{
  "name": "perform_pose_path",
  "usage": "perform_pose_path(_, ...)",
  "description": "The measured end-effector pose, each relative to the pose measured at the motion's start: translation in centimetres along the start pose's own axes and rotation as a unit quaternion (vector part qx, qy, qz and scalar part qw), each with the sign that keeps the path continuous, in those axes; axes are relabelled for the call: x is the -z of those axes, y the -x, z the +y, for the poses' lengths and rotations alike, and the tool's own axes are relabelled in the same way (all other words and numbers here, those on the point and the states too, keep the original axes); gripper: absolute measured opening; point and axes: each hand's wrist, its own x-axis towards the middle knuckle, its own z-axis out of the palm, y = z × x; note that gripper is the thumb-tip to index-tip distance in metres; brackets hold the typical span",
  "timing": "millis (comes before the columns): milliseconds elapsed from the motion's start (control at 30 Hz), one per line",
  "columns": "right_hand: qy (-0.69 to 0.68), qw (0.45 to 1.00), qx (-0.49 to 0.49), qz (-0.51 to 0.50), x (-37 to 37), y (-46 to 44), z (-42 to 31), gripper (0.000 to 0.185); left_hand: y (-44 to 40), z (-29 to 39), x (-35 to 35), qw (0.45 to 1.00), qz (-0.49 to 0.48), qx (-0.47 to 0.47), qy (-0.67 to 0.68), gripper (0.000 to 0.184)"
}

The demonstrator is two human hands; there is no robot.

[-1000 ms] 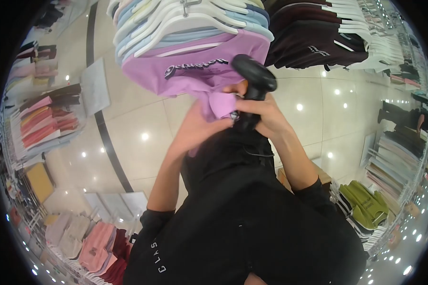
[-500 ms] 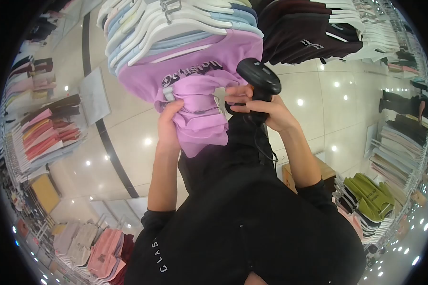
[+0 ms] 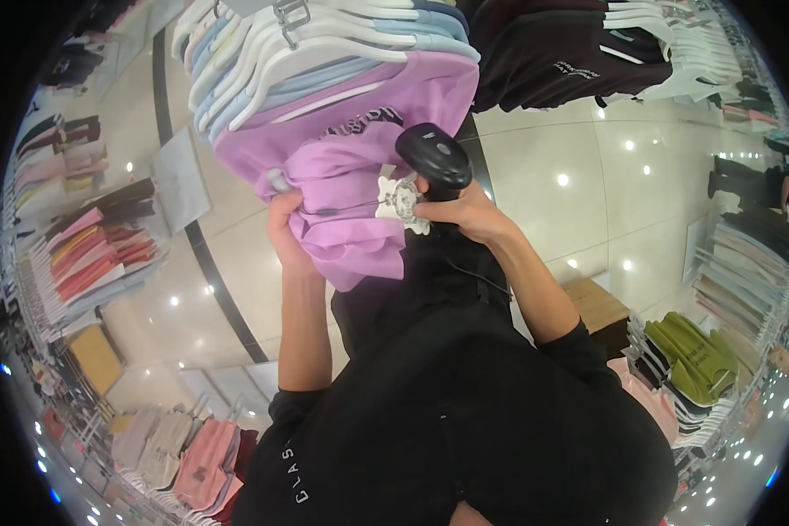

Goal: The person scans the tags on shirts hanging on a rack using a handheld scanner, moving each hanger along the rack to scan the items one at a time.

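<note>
A purple sweatshirt (image 3: 394, 88) with dark lettering hangs at the front of a rack, its lower part bunched up toward me. My left hand (image 3: 287, 219) is closed on the left side of that bunched fabric, beside a small pale grey piece (image 3: 278, 181). My right hand (image 3: 472, 213) holds a black handheld barcode scanner (image 3: 434, 158), its head above the fist. The thumb of that hand also presses on a white, ornately shaped hang tag (image 3: 401, 203) at the fabric's right edge. The fingers behind the tag are mostly hidden.
Behind the purple sweatshirt hang light blue and other tops on white hangers (image 3: 324, 54). Dark printed tops (image 3: 543, 66) hang to the right. Other clothing racks line both sides, with a green top (image 3: 693, 351) at lower right. A person (image 3: 754, 180) stands far right.
My right hand has moved left with the scanner to the fabric, and its thumb is now on the white tag, which has come into view. My left hand has shifted slightly left with the fabric.
</note>
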Motion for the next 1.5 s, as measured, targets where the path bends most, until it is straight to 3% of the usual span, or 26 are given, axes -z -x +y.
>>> perform_pose_path(200,-0.029,0.995,0.053,0.079,-0.6,2.1,-3.1,0.033,-0.1,0.4,-1.1,0.989,0.054,0.033,-0.131,0.048)
perform_pose_path(267,-0.032,0.99,0.061,0.12,-1.1,2.7,-4.0,0.032,-0.4,-0.3,-1.1,0.979,0.09,0.001,-0.183,0.043)
perform_pose_path(400,-0.06,0.985,0.047,0.157,-3.2,3.2,-5.6,0.029,-0.7,-1.5,-2.6,0.941,0.064,-0.078,-0.322,0.041)
perform_pose_path(433,-0.059,0.983,0.044,0.17,-3.7,3.2,-5.5,0.028,-0.8,-1.7,-1.7,0.93,0.055,-0.052,-0.36,0.042)
perform_pose_path(567,-0.036,0.98,0.035,0.193,-5.3,3.0,-5.2,0.028,0.5,-3.3,-2.0,0.945,-0.029,0.0,-0.325,0.039)
perform_pose_path(667,-0.004,0.979,0.05,0.196,-6.0,2.5,-4.4,0.027,0.8,-4.5,-2.5,0.937,-0.088,-0.029,-0.336,0.036)
perform_pose_path(900,-0.025,0.989,0.005,0.147,-5.9,2.7,-4.6,0.028,1.3,-3.5,-4.6,0.956,-0.036,-0.048,-0.289,0.028)
perform_pose_path(1233,-0.014,0.986,0.033,0.165,-6.4,2.7,-5.8,0.024,0.9,-2.4,-4.7,0.937,-0.06,-0.077,-0.337,0.023)
perform_pose_path(1500,-0.041,0.981,0.066,0.177,-5.6,2.6,-6.3,0.023,0.2,-0.8,-3.4,0.906,0.043,-0.124,-0.403,0.02)
